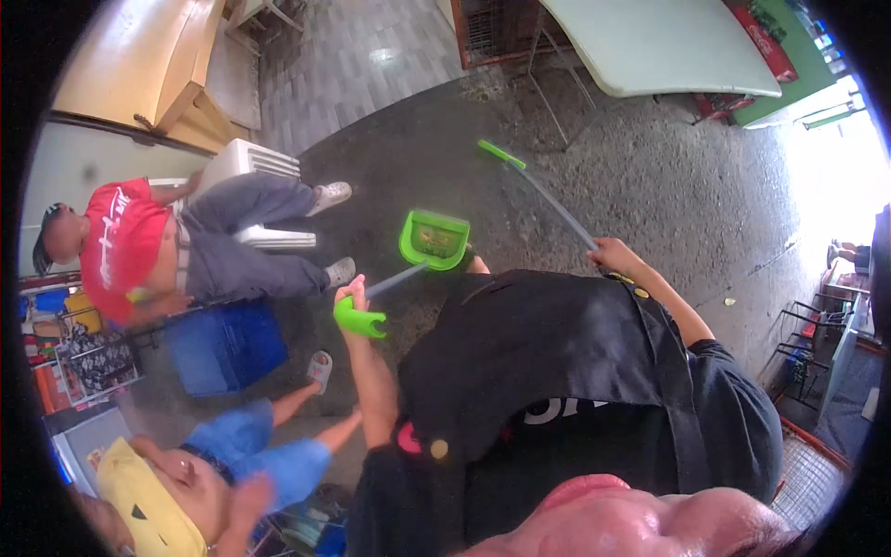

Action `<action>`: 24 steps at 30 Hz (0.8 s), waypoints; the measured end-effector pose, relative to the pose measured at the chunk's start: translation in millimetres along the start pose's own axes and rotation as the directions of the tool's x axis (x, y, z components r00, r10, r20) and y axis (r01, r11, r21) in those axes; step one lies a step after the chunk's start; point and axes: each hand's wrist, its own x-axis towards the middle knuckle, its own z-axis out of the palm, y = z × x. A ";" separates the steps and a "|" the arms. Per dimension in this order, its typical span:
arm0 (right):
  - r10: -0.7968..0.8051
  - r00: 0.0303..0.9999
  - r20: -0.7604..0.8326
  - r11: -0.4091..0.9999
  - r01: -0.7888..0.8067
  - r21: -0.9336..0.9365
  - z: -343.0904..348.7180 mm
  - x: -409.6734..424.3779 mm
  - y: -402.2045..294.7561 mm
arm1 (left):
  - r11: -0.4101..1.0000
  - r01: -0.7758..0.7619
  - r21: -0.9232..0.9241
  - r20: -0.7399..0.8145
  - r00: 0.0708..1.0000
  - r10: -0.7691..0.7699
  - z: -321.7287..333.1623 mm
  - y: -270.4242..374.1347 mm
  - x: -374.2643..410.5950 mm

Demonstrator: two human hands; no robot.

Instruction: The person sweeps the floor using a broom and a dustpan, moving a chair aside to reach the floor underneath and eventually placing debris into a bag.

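Note:
My left hand [356, 296] grips the grey handle [397, 280] of a long-handled dustpan, close to the green clip-shaped piece [358, 319] at its top end. The green dustpan [435, 240] rests on the dark floor in front of me, and some brownish debris lies in its pan. To the right, my right hand [616, 255] is closed around the grey pole [553, 202] of a broom. The broom's narrow green head [501, 153] is at the floor, ahead of the dustpan and apart from it. Its bristles are hard to make out.
A person in a red shirt [129, 240] sits on a white plastic chair [247, 163] at left. Another person in a yellow shirt [150, 494] is at lower left, near a blue bin [226, 348]. A white folding table [661, 49] stands ahead right; wire racks [811, 341] line the right.

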 end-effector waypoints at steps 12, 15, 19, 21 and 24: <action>-0.147 0.988 0.045 0.906 0.153 -0.396 -65.0 145.2 -98.0 | 0.961 0.216 -0.175 -0.184 0.951 -0.248 64.7 -11.5 162.8; -0.185 0.977 0.103 0.861 0.212 -0.463 -77.9 214.5 -99.2 | 0.905 0.384 -0.185 -0.210 0.884 -0.418 83.3 11.5 181.0; -0.323 0.879 0.350 0.674 0.473 -0.567 -117.0 283.3 -152.7 | 0.918 0.313 -0.242 -0.299 0.876 -0.378 105.9 25.0 184.3; -0.199 0.896 0.396 0.744 0.402 -0.535 -128.4 307.1 -196.6 | 0.889 0.356 -0.289 -0.326 0.836 -0.441 108.3 38.3 183.9; -0.034 0.904 0.427 0.640 0.348 -0.685 -117.3 332.6 -286.3 | 0.900 0.291 -0.325 -0.426 0.804 -0.414 109.7 48.1 187.7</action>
